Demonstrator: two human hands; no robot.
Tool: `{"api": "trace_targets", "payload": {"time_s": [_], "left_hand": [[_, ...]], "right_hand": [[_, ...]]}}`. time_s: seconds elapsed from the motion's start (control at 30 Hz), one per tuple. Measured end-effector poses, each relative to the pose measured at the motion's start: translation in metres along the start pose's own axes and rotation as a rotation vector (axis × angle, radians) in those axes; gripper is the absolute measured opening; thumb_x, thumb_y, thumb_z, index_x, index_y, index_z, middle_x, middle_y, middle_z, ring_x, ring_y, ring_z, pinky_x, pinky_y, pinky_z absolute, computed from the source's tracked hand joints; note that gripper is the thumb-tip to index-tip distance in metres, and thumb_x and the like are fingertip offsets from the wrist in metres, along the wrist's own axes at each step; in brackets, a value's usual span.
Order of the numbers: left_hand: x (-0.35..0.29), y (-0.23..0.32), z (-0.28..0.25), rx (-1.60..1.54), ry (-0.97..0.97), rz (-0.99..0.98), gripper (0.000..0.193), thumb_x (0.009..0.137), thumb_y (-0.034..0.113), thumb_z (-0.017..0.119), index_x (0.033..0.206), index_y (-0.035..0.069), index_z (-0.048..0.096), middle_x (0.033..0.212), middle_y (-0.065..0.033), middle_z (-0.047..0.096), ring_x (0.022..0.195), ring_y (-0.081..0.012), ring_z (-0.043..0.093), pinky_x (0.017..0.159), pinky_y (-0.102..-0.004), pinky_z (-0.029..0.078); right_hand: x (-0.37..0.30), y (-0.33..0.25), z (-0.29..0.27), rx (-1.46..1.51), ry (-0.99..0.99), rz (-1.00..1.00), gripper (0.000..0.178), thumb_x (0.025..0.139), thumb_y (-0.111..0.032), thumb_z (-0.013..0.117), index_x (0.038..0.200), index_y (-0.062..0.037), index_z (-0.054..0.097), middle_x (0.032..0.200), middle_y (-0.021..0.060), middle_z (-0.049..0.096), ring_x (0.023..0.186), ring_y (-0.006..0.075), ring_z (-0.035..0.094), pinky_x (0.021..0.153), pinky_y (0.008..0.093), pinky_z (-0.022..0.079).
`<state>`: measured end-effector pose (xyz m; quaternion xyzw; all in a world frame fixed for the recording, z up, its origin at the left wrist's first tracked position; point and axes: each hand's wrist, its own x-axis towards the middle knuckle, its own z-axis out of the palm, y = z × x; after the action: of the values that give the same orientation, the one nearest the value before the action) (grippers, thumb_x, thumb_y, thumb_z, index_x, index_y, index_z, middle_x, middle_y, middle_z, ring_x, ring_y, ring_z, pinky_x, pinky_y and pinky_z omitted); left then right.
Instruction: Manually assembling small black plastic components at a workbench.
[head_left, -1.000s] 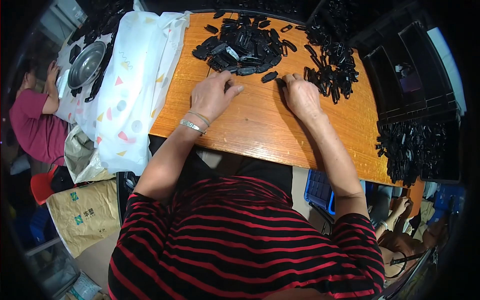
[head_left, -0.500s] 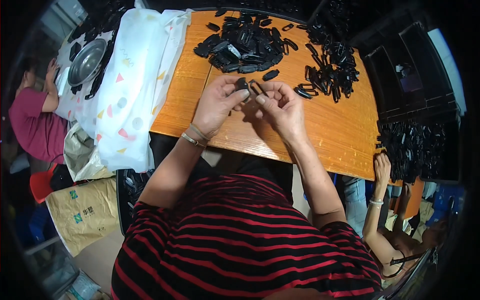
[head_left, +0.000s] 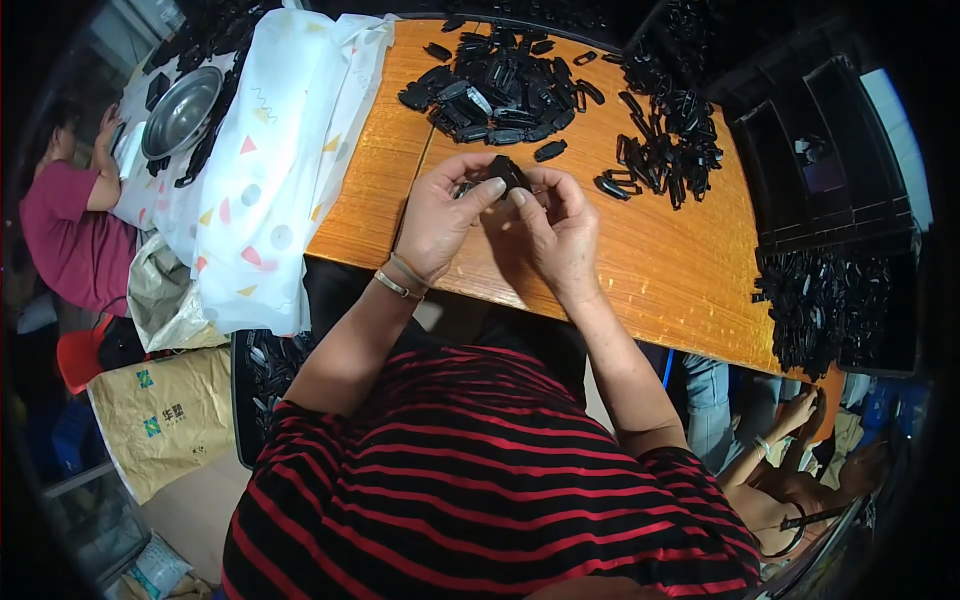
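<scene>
Above the near part of the wooden table (head_left: 640,270), my left hand (head_left: 437,220) and my right hand (head_left: 562,230) meet, fingertips closed on a small black plastic part (head_left: 510,175). My left thumb presses on its face; my right thumb and fingers pinch its right side. The slim black frame seen earlier in my right hand cannot be told apart from the part now. Something small and shiny shows between my left fingers, too hidden to name. Just beyond my hands lies a heap of black plastic parts (head_left: 510,95), one loose part (head_left: 550,151) at its near edge.
Slim black frames (head_left: 670,150) are heaped at the table's right. A patterned white plastic sheet (head_left: 245,180) hangs on the left, beside a metal bowl (head_left: 183,112). A black bin (head_left: 885,310) stands right, beside more black parts (head_left: 815,310). People sit on both sides.
My hands have come together, bringing the right hand's slim frame against the left hand's black part. On the right, the other person's hand has drawn back from the table edge.
</scene>
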<state>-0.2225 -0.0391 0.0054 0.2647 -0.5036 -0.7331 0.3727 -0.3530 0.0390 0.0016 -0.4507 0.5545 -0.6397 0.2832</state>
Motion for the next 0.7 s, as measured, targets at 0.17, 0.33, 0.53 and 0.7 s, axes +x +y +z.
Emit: {"api": "trace_targets", "payload": {"time_s": [0.17,0.33,0.53,0.7], "left_hand": [[-0.004,-0.002,-0.001,0.093,-0.003,0.018,0.028,0.089,0.006,0.064,0.116,-0.001,0.061,0.098,-0.0022,0.065,0.085,-0.0068,0.057,0.077,-0.0211,0.047],[-0.011,-0.010,0.007,0.121,0.018,0.124,0.025,0.094,0.009,0.059,0.117,-0.001,0.061,0.098,-0.0021,0.063,0.085,-0.0067,0.056,0.077,-0.0214,0.048],[-0.019,-0.012,0.008,0.053,-0.074,0.120,0.022,0.101,0.017,0.047,0.107,0.000,0.060,0.091,-0.0012,0.061,0.084,-0.0066,0.055,0.075,-0.0194,0.046],[-0.025,-0.003,0.007,0.119,-0.150,0.142,0.027,0.103,0.024,0.043,0.094,0.003,0.058,0.083,0.0001,0.057,0.076,-0.0063,0.051,0.068,-0.0201,0.043]], "right_hand": [[-0.002,0.010,-0.006,-0.142,-0.022,-0.017,0.020,0.088,0.000,0.064,0.107,0.0012,0.057,0.083,0.0033,0.063,0.072,0.0073,0.059,0.062,0.0226,0.052],[-0.012,-0.001,0.005,-0.494,0.021,-0.240,0.029,0.080,-0.006,0.074,0.103,-0.0006,0.059,0.080,0.0059,0.059,0.068,0.0121,0.061,0.060,0.0258,0.051],[-0.022,0.003,0.008,-0.532,0.021,-0.216,0.045,0.074,-0.010,0.077,0.112,-0.0030,0.055,0.092,0.0109,0.056,0.071,0.0207,0.060,0.060,0.0301,0.050],[-0.029,-0.006,0.020,-0.438,-0.082,-0.214,0.039,0.077,-0.006,0.070,0.112,-0.0022,0.054,0.089,0.0130,0.053,0.080,0.0275,0.057,0.066,0.0332,0.048]]}}
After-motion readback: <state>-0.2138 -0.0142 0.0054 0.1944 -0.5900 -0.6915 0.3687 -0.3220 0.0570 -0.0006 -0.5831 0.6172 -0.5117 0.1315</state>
